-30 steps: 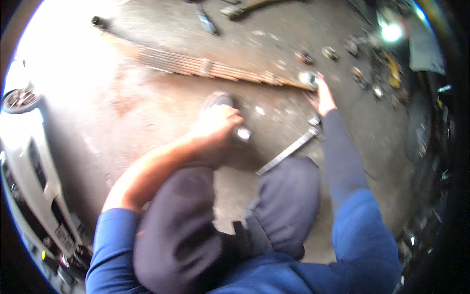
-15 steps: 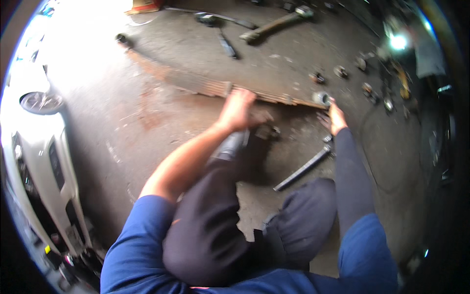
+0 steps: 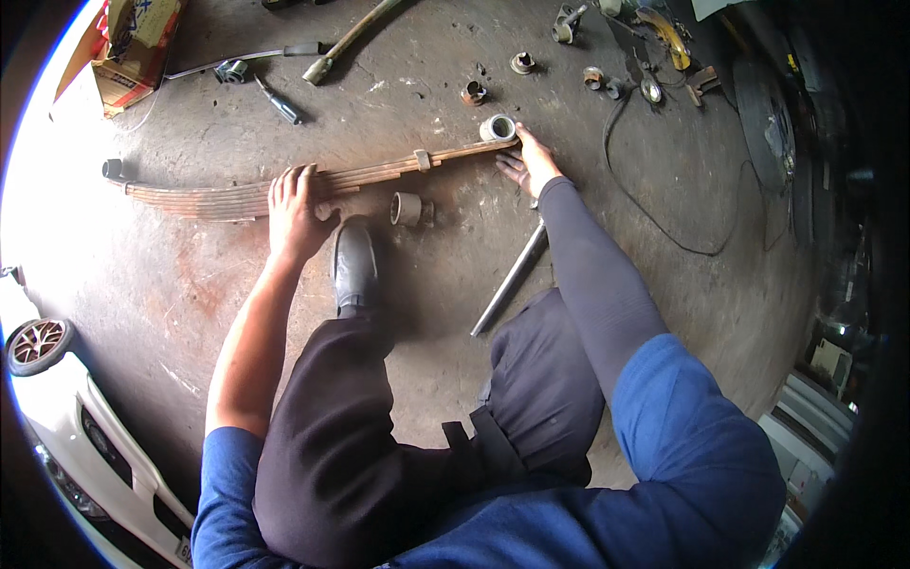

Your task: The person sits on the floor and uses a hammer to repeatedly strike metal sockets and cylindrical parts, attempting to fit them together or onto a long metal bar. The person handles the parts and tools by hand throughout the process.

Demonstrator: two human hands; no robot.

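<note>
Grasped across its stack by the person's left hand [image 3: 296, 213], a long rusty metal spring [image 3: 370, 177] lies beyond the crouching knees, running left to right; the right hand [image 3: 533, 161] cups its right end, thumb beside a round metal ring [image 3: 497, 128], how firmly I cannot tell.

On the left, fingers laid over the strips could be pinched if the spring rolled. In the middle, a dark shoe [image 3: 354, 261] sits just beside it, so a slip might bring metal onto the toes; the loose metal cup [image 3: 406, 209] near the shoe could get in the way. On the right, a weak hold could let that end drop, and the metal bar [image 3: 510, 278] by the knee might trip a foot.

Around me spreads a worn grey floor [image 3: 436, 370], stained reddish on the left. A white car [image 3: 57, 408] fills the near left and a cardboard box [image 3: 133, 66] the far left. Further right lie a screwdriver [image 3: 278, 102], a long tool handle [image 3: 351, 45], and a looping black cable [image 3: 706, 253].
</note>
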